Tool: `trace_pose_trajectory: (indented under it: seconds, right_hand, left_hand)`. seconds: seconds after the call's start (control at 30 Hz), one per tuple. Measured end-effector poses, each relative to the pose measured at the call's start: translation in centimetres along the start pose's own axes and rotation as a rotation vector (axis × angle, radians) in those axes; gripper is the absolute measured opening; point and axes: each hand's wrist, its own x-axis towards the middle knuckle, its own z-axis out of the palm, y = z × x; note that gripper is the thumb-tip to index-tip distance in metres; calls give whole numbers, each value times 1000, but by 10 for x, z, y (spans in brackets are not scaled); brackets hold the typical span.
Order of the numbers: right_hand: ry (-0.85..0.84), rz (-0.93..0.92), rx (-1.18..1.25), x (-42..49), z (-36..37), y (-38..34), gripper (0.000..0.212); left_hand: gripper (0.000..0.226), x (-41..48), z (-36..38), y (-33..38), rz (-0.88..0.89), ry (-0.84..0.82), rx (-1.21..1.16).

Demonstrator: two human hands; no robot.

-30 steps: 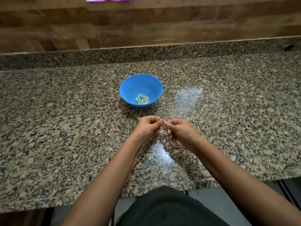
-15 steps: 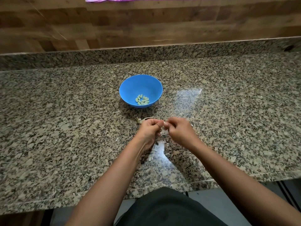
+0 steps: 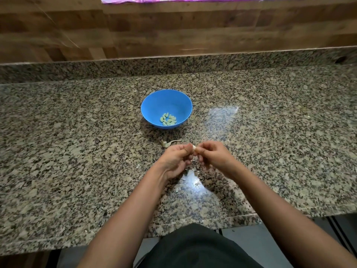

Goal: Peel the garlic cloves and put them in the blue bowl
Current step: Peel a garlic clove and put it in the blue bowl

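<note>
Your left hand (image 3: 176,159) and right hand (image 3: 214,155) meet over the counter (image 3: 77,151). Both pinch 1 white garlic clove (image 3: 194,148) with curled fingers. The blue bowl (image 3: 154,105) sits just past them, with peeled cloves (image 3: 168,119) inside. A dry stem (image 3: 170,143) lies near your left hand.

Speckled granite counter (image 3: 77,151), wooden wall (image 3: 173,31)
</note>
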Motion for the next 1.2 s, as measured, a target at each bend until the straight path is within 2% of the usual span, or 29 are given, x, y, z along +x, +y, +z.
trace_pose_trajectory:
  seconds: [0.07, 0.1, 0.33, 0.47, 0.67, 0.77, 0.83, 0.97, 1.07, 1.2]
  right_hand:
    - [127, -142, -557, 3, 3, 1, 14]
    - [152, -190, -656, 4, 5, 1, 13]
    - [90, -206, -701, 4, 8, 4, 16]
    - [157, -224, -539, 1, 9, 6, 21]
    - [82, -34, 171, 3, 5, 9, 16]
    - [67, 7, 150, 3, -3, 8, 14]
    - [118, -7, 103, 3, -6, 6, 12]
    - [166, -35, 121, 3, -4, -1, 9]
    - [193, -17, 79, 4, -5, -2, 3]
    - [191, 42, 128, 3, -3, 3, 14]
  left_hand:
    - [19, -1, 2, 1, -26, 78, 28]
    - [21, -1, 4, 2, -20, 110, 39]
    - [18, -3, 8, 2, 24, 160, 6]
    - [21, -3, 11, 4, 10, 156, -36]
    - [22, -6, 9, 8, -54, 108, -111]
    - [13, -7, 5, 8, -64, 99, -114]
    - [7, -9, 1, 6, -69, 80, -133]
    - [16, -12, -3, 2, -75, 33, -97]
    - [12, -14, -4, 3, -52, 27, -115]
    - [4, -13, -5, 2, 3, 92, -185]
